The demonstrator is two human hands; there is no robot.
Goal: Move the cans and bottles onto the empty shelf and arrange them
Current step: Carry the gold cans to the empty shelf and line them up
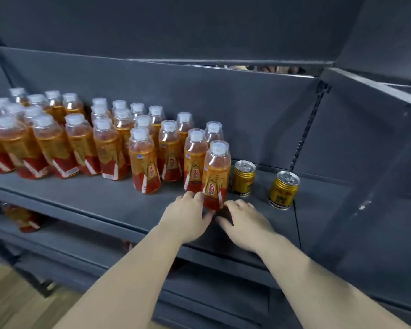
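Front bottle (pixel 216 176) stands on shelf (pixel 119 203), ending the rows. Our left hand (pixel 188 217) and right hand (pixel 244 224), fingers loosely spread, flank its base, probably nudging it square beside the cans (pixel 243 178).

Dark grey shelf (pixel 259 138), amber bottles (pixel 144 162) with white caps and red-and-gold labels, gold cans (pixel 243 178) with silver tops

Bare forearms (pixel 131 269) end in the left hand (pixel 188 217) and right hand (pixel 244 224), fingernails seemingly short.
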